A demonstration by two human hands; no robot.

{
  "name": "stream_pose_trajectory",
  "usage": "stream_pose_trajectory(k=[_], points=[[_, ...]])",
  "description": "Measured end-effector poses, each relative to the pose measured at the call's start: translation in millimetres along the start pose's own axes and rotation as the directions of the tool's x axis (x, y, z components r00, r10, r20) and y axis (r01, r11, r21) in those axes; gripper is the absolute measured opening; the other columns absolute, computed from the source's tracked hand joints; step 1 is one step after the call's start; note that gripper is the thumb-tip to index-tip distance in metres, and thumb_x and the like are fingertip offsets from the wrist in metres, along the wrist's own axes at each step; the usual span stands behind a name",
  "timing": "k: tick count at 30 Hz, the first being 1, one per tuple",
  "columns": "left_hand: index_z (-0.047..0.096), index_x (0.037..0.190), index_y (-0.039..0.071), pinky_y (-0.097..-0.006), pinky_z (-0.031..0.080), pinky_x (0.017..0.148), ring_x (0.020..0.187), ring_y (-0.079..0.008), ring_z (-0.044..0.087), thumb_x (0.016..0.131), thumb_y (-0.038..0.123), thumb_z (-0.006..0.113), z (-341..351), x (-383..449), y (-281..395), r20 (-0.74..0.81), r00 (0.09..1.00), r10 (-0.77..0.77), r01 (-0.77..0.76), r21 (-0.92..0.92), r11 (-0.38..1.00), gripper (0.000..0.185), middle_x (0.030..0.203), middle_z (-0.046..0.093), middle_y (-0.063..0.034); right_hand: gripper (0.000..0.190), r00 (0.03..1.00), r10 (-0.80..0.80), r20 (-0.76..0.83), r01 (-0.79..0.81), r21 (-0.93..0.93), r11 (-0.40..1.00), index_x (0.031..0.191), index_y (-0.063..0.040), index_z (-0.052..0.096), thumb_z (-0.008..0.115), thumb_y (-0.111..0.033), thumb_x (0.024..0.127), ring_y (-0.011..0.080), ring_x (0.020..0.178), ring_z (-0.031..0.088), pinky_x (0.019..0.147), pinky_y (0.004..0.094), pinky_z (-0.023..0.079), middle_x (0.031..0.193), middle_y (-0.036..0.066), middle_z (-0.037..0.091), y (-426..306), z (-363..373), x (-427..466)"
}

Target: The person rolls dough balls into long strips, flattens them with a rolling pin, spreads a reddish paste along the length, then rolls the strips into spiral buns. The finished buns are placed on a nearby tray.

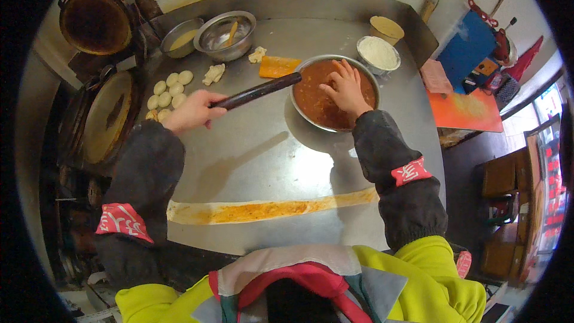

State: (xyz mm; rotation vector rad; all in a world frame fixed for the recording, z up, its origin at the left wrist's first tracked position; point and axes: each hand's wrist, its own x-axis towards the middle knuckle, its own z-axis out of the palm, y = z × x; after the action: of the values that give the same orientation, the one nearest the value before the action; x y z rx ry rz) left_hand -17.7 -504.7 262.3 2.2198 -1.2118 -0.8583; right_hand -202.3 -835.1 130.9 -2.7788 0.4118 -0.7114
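Note:
My left hand [195, 110] grips one end of a dark wooden rolling pin [260, 93], whose far end is raised beside the rim of a metal bowl. That bowl holds a reddish-brown paste [314, 83]. Over the paste hovers or rests my right hand [347, 87], fingers spread; whether the fingertips touch it I cannot tell. A long thin strip of dough [269, 210] smeared with orange-brown paste lies across the near part of the steel worktop [251, 161]. Several round dough balls [164, 98] sit beyond my left hand. An orange dough scraper [279, 67] lies left of the paste bowl.
A steel bowl with a wooden-handled tool [226, 36], a bowl of yellowish liquid [181, 40] and dough scraps [214, 74] stand at the back left. Flour [379, 52] and a tub [387, 30] are at the back right. Round pans [110, 116] line the left side.

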Motion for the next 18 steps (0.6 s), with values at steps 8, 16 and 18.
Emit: stream_pose_trajectory(k=[8,16,18], points=[[0.047,0.129,0.006,-0.0182,0.037,0.044,0.049,-0.0052,0.047,0.091,0.022,0.054,52.1,-19.4,-24.4,0.269,0.96,-0.076,0.239,-0.651,0.721,0.041,0.066,0.052,0.0013,0.056,0.993,0.082,-0.08,-0.102,-0.292,0.951,0.132,-0.006,0.045,0.056,-0.037,0.087,0.0345,0.138,0.02,0.111,0.0533,0.014,0.147,0.018,0.028,-26.9,12.7,-40.9],[0.046,0.129,0.007,-0.0184,0.037,0.044,0.048,-0.0053,0.045,0.091,0.02,0.055,67.9,-15.9,-19.1,0.319,0.947,0.04,0.206,-0.697,0.687,0.042,0.064,0.047,0.0011,0.066,0.966,0.209,-0.149,-0.241,-0.246,0.939,0.141,-0.007,0.033,0.054,-0.038,0.088,0.0316,0.14,0.015,0.112,0.0522,0.011,0.152,0.016,0.017,-30.0,17.1,-73.5],[0.046,0.129,0.007,-0.0185,0.037,0.044,0.048,-0.0052,0.045,0.091,0.019,0.055,67.8,-14.5,-17.2,0.332,0.942,0.048,0.201,-0.673,0.711,0.041,0.064,0.047,0.0011,0.067,0.967,0.216,-0.137,-0.245,-0.251,0.936,0.142,-0.007,0.032,0.055,-0.039,0.087,0.0315,0.14,0.015,0.112,0.052,0.011,0.152,0.015,0.017,-31.4,15.8,-80.6]])
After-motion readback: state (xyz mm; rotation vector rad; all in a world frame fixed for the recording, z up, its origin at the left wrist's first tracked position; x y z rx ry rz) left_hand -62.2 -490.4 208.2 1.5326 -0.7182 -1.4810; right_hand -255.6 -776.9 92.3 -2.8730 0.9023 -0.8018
